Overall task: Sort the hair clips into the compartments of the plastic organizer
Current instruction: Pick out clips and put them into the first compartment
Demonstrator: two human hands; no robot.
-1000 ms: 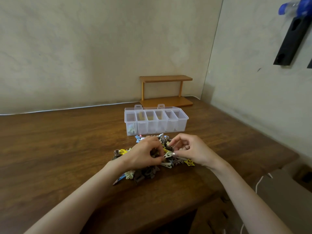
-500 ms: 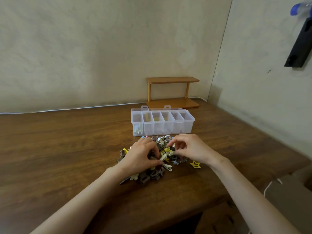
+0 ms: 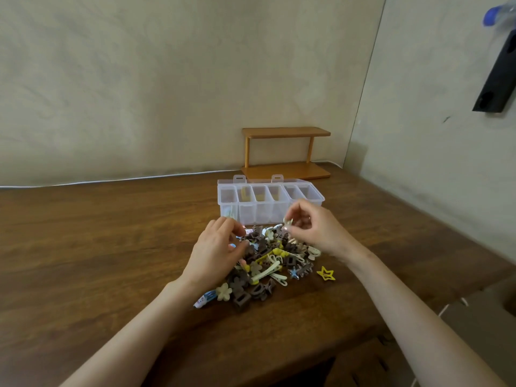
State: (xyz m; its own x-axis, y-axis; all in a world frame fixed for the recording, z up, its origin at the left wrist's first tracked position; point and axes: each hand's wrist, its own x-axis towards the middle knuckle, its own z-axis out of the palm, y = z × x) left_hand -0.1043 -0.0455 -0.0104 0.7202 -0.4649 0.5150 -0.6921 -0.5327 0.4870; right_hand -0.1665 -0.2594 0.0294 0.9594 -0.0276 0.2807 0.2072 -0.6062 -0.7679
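A heap of hair clips (image 3: 268, 261), brown, cream, yellow and blue, lies on the wooden table in front of a clear plastic organizer (image 3: 269, 188) with several compartments. The leftmost compartment holds a few clips. My right hand (image 3: 315, 230) is lifted just above the heap's far right side and pinches a small pale clip (image 3: 287, 222) between thumb and fingertips. On the heap's left side rests my left hand (image 3: 216, 252), its fingers curled into the clips; whether it holds one I cannot tell. A yellow star clip (image 3: 325, 273) lies apart to the right.
A small wooden two-tier shelf (image 3: 284, 152) stands behind the organizer against the wall. A white cable (image 3: 111, 181) runs along the table's back edge. The table's right edge drops off past my right forearm, with a cardboard box (image 3: 480, 325) below.
My right hand has risen from the heap with a small pale clip pinched in it. My left hand has shifted a little left on the pile.
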